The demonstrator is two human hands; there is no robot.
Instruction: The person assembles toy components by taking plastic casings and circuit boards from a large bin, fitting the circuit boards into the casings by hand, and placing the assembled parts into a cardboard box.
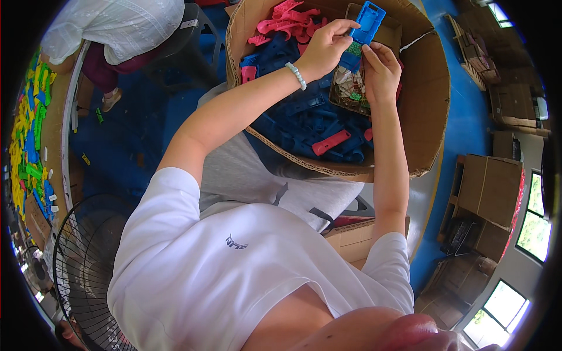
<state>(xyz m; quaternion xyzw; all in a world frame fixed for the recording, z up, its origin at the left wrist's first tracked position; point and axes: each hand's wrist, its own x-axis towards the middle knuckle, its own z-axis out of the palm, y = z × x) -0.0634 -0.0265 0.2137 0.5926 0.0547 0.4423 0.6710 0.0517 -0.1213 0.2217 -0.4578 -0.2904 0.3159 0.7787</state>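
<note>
Blue plastic forms the moulded piece (pixel 370 22) that we find raised above the large cardboard carton (pixel 424 99), toward the carton's far edge and over a small inner box (pixel 391 35). We see the left hand (pixel 325 50), with a beaded bracelet (pixel 296 76) at its wrist, grasping the piece by its left side between thumb and fingers. The right hand (pixel 382 71) grips its lower end from the right, the thumb pressed to it and the other fingers curled. Just below, between the hands, we note a green part (pixel 355 49) against more blue plastic; whether that blue belongs to the same piece we cannot tell. The inner box holds pale and green scraps (pixel 348 86). Dark blue pieces (pixel 295 126) are heaped across the carton, pink pieces (pixel 290 22) lie toward its far left corner, and one red-pink piece (pixel 332 142) rests near its near edge. Outside the carton's left edge we observe a co-worker in a white top (pixel 120 26), beside a table (pixel 65 93) strewn with coloured pieces (pixel 32 146)
</note>
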